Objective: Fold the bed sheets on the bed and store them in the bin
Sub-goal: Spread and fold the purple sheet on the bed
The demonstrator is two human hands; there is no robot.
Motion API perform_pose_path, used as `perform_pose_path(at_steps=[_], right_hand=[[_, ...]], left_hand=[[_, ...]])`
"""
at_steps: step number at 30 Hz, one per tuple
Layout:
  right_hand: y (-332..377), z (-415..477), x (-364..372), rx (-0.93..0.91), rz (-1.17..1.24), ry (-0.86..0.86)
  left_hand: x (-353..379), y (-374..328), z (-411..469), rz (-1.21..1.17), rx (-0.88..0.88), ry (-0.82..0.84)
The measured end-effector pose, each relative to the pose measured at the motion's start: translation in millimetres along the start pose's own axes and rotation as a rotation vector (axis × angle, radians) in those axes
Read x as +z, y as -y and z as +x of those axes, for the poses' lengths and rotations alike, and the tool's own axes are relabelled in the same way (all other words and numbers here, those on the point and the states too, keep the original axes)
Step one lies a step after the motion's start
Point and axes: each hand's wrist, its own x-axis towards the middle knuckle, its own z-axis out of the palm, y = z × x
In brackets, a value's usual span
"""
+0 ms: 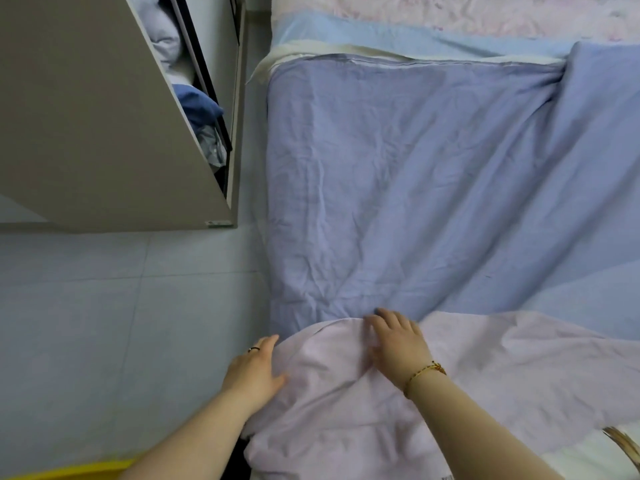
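Lilac cotton lies bunched nearest us, hanging over the bed's near left corner: the lilac sheet, its rounded front fold just overlapping the blue sheet. Our left hand lies against the bundle's left edge, fingers straight and close together, thumb lying on the cloth. Our right hand lies flat on top near the front fold, fingers slightly spread; their tips are blurred. Neither hand pinches the cloth.

Low at the left, a yellow rim cuts the bottom edge; we cannot tell if it is the bin. Beside us the tiled floor runs open along the bed's left side, narrowing to a strip between bed and wardrobe.

Farther on, the blue sheet spreads wrinkled over the bed, its left edge hanging over the mattress side, its far hem straight. Beyond that hem show cream, pale blue and pink bedding. The wardrobe stands open, with folded cloth inside.
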Motion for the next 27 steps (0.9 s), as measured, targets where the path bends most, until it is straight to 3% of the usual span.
perform_pose_path(at_steps=[3, 5, 9, 11, 14, 19, 23, 27], right_hand=[[9, 30, 5, 0.033, -0.118, -0.048], [14, 41, -7, 0.038, -0.136, -0.003], [3, 56, -19, -0.037, -0.090, 0.211], [0, 54, -32, -0.050, -0.061, 0.371], [-12, 57, -46, -0.006, -0.035, 0.527], [-37, 93, -111, 0.133, 0.199, 0.345], [-38, 128, -174, 0.137, 0.257, 0.119], [-24, 180, -203, 0.196, 0.077, 0.090]], left_hand=[[7, 1, 18, 0.051, -0.014, 0.041], [6, 2, 29, -0.144, -0.072, 0.052], [-23, 17, 45, -0.678, -0.231, 0.001], [-56, 29, 48, -0.762, -0.235, -0.046], [-109, 33, 51, -0.699, -0.158, -0.014], [-185, 6, 66, -0.466, 0.008, 0.064], [-232, 2, 102, -0.461, 0.116, -0.132], [-274, 12, 159, -0.438, 0.150, -0.255]])
